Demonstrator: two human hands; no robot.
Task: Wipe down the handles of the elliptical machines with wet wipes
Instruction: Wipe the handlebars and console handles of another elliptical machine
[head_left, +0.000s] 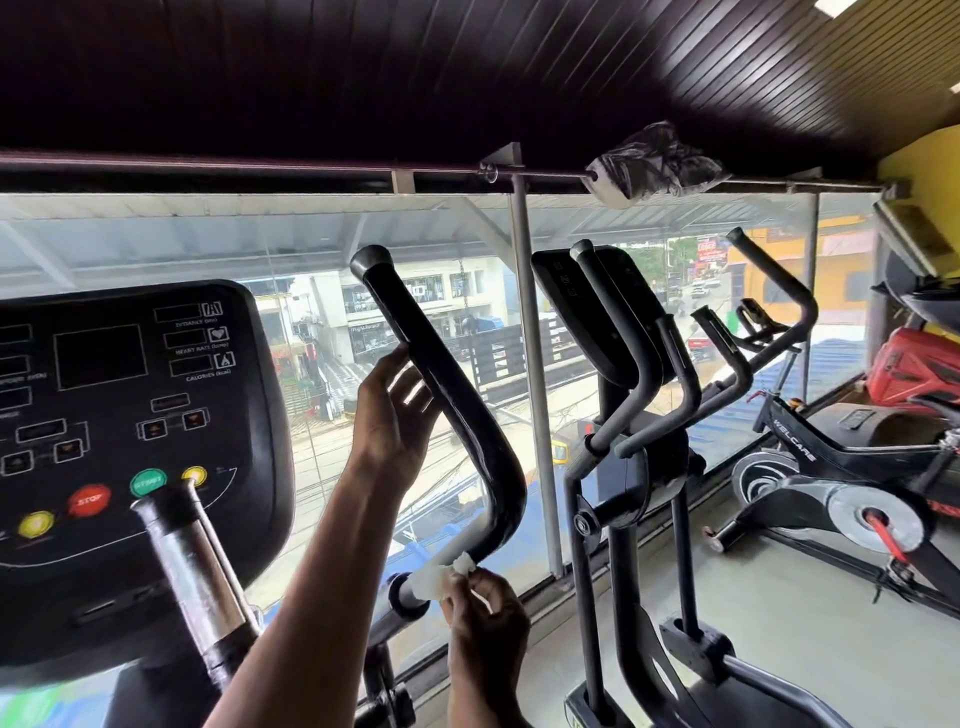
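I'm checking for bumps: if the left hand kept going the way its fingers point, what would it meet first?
The black handle: the fingers of the left hand point straight up and right, and their tips seem to touch its near side. Depth is unclear, but nothing else shows between them.

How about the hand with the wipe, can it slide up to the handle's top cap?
Probably yes. The right hand pinches the wipe below the handle's bend, and the bar runs bare to the top cap. Only the left hand touches it partway.
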